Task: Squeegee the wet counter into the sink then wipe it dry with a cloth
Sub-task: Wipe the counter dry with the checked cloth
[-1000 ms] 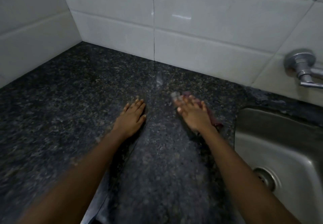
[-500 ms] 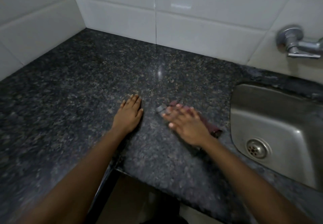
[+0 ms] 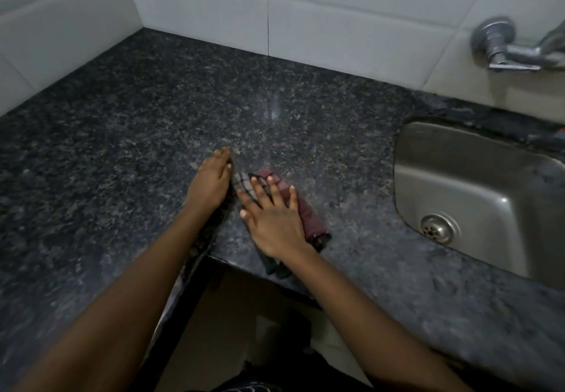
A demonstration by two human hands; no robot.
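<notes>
My folded maroon checked cloth (image 3: 308, 217) lies near the speckled dark granite counter (image 3: 122, 147) front edge, pinned under my flat, spread right hand (image 3: 272, 217); left hand (image 3: 211, 183) rests flat and empty beside it. Cloth's tail overhangs; pulling nearer could drag it off, missing the steel sink (image 3: 477, 196).

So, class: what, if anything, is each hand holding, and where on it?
Right hand presses flat on the cloth's middle, no grasp; left hand rests on the counter, holding nothing.

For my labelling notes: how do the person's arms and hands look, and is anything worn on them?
Both forearms are bare, with no sleeves in view. The left hand and right hand wear no gloves, and no rings, watch or bracelets show. Fingernails look short and unpainted.
</notes>
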